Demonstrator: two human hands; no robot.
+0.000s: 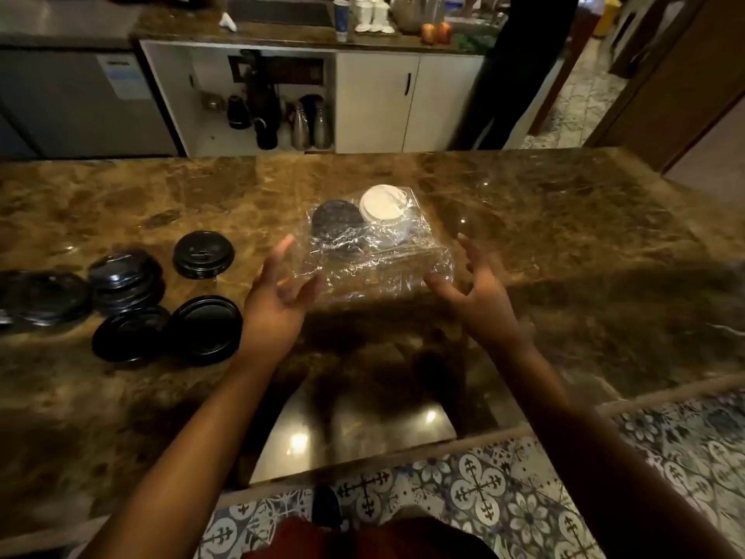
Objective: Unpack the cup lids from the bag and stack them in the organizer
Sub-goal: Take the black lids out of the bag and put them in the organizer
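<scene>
One head-worn, wide-angle view — looking forward and down, close over the marble worktop [564,236] toward the cabinets [375,102].

Counter [524,203]: brown marble, glossy.
Floor [504,498]: patterned tiles.
Cabinets [377,102]: white, beyond the fingers.
Back worktop [282,34]: dark stone.

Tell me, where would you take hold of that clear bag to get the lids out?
Probably at the near edge of the clear bag, coming from the person's side. The black lids and white lids sit bunched at the far end, leaving the near part flat, empty film that fingers can pinch.
</scene>
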